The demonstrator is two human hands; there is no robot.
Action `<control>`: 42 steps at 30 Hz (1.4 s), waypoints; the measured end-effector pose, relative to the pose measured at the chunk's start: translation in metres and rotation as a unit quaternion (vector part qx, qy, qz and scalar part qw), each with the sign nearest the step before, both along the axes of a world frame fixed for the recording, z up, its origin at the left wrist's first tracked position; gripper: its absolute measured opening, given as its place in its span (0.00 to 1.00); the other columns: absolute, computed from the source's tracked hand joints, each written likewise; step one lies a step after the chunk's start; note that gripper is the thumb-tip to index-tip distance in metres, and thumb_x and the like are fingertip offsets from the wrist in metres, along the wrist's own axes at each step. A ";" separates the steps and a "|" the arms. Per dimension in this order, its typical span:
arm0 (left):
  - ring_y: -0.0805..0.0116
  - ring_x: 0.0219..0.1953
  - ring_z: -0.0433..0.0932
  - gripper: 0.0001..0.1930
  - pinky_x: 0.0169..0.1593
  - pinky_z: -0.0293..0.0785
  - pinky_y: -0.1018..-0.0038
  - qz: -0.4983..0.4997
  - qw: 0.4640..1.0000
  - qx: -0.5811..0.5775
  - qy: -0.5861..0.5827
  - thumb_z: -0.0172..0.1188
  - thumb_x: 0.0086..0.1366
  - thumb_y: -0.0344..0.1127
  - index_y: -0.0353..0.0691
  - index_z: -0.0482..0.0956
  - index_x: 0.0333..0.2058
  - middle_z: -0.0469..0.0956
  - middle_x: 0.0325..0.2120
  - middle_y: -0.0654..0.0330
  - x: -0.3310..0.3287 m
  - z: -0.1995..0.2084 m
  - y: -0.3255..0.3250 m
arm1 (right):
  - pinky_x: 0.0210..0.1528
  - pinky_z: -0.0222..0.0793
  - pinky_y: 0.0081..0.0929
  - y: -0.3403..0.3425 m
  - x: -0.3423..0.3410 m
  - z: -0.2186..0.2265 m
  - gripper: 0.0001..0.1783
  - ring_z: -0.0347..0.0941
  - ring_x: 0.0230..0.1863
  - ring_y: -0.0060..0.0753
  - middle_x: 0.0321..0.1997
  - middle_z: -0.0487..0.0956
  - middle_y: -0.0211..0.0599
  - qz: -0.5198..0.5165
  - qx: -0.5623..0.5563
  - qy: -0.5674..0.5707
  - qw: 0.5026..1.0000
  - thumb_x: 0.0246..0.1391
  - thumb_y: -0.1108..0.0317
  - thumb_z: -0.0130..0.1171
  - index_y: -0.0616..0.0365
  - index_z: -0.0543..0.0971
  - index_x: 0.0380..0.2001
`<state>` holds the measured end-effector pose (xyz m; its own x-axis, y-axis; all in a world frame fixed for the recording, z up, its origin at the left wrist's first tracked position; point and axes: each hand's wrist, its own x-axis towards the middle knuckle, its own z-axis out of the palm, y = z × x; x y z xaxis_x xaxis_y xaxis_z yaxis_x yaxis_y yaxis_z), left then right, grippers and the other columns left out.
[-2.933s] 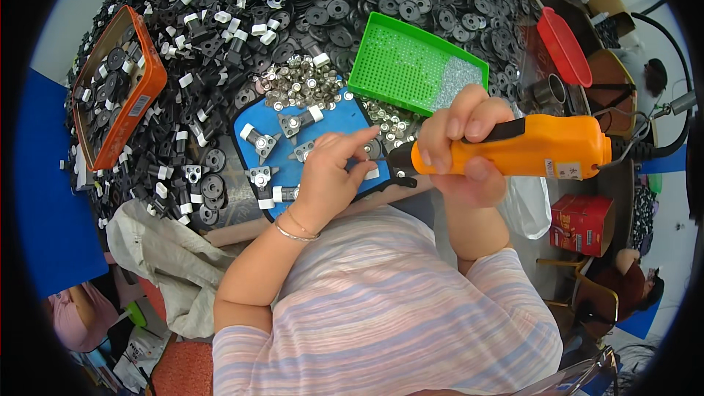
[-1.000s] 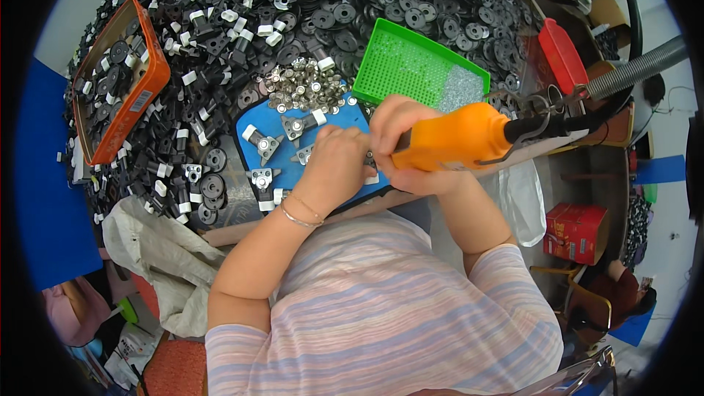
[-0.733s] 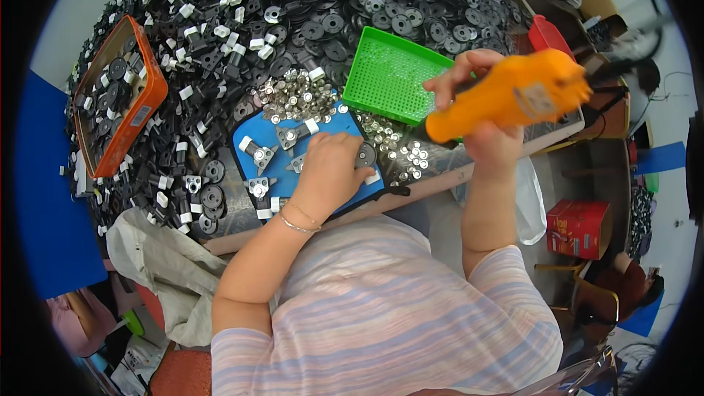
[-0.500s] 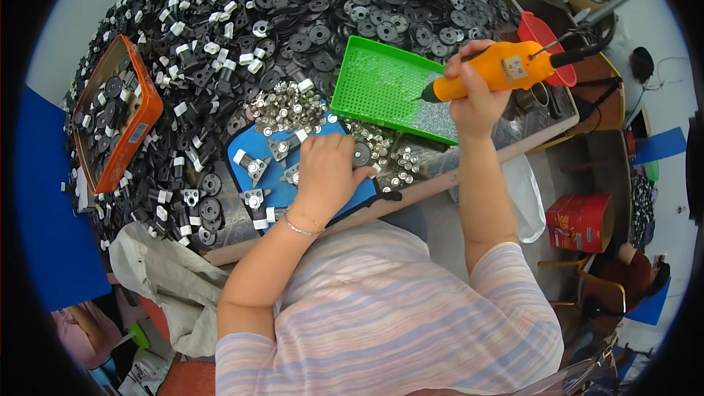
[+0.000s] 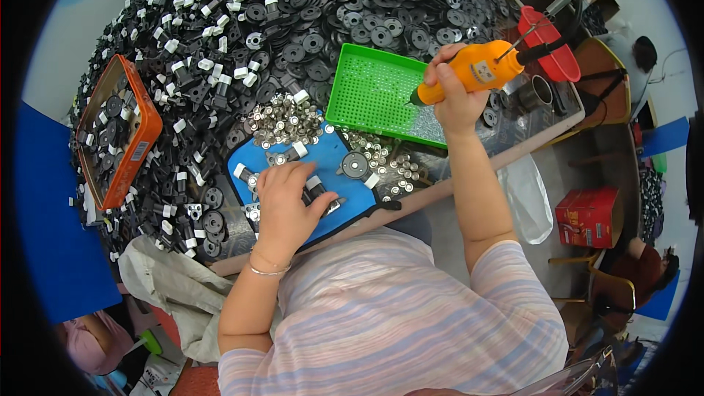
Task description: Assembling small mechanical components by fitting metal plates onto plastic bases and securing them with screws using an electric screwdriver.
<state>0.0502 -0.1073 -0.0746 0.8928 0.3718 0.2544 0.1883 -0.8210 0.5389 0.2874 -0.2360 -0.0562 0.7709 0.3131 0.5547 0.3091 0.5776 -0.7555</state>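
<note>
My right hand (image 5: 462,99) is wrapped around an orange electric screwdriver (image 5: 473,72). Its dark tip points down into a green perforated tray (image 5: 348,121), above small silver screws (image 5: 425,125) gathered at the tray's right end. On a blue mat (image 5: 330,148), my left hand (image 5: 287,202) has its fingers bent and thumb apart around a black part with a light end (image 5: 315,188); the fingers partly hide it. Other black parts with white ends (image 5: 297,151) lie beside that hand. A black disc-shaped piece (image 5: 356,165) rests at the mat's right side.
Loose silver round metal pieces (image 5: 282,119) lie beyond the mat. A large heap of black discs (image 5: 381,7) and white-ended parts covers the far table. An orange-rimmed box (image 5: 147,114) stands left; a red basket (image 5: 550,48) and metal cup (image 5: 535,93) are right.
My left hand has shifted left and nearer across the mat, uncovering the disc-shaped piece. The screwdriver in my right hand has moved slightly left over the tray.
</note>
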 end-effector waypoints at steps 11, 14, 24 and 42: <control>0.59 0.40 0.71 0.23 0.49 0.59 0.65 0.016 1.000 -0.001 -0.010 0.69 0.40 0.38 0.37 0.76 0.37 0.75 0.34 0.58 -0.003 0.000 0.010 | 0.29 0.65 0.23 -0.001 0.000 -0.002 0.10 0.68 0.23 0.27 0.31 0.70 0.38 0.009 -0.002 0.008 1.000 0.46 0.80 0.52 0.63 0.68 0.34; 0.59 0.41 0.70 0.22 0.50 0.58 0.65 0.005 1.000 -0.006 0.000 0.69 0.40 0.38 0.38 0.76 0.37 0.75 0.35 0.58 0.002 0.002 0.008 | 0.29 0.65 0.23 0.001 0.002 -0.005 0.10 0.68 0.24 0.27 0.30 0.70 0.39 0.012 0.013 0.014 1.000 0.45 0.80 0.53 0.62 0.68 0.34; 0.61 0.41 0.70 0.20 0.49 0.58 0.64 0.045 0.998 0.035 0.009 0.68 0.40 0.34 0.41 0.76 0.36 0.75 0.34 0.61 -0.001 0.007 0.039 | 0.30 0.66 0.27 -0.018 -0.012 0.020 0.11 0.68 0.26 0.30 0.34 0.68 0.42 0.057 0.103 0.003 0.993 0.45 0.80 0.50 0.64 0.67 0.36; 0.57 0.36 0.74 0.10 0.41 0.70 0.68 -0.046 0.997 -0.058 0.002 0.62 0.47 0.24 0.38 0.79 0.32 0.76 0.31 0.56 0.035 -0.013 0.059 | 0.29 0.62 0.25 -0.041 -0.051 0.021 0.17 0.64 0.25 0.27 0.35 0.64 0.39 0.121 0.052 -0.016 0.991 0.47 0.63 0.55 0.59 0.65 0.37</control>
<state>0.0856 -0.0480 -0.0879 0.9252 0.3153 0.2113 0.1173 -0.7670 0.6308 0.2363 -0.2766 -0.0350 0.6620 0.4271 0.6159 0.1746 0.7113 -0.6809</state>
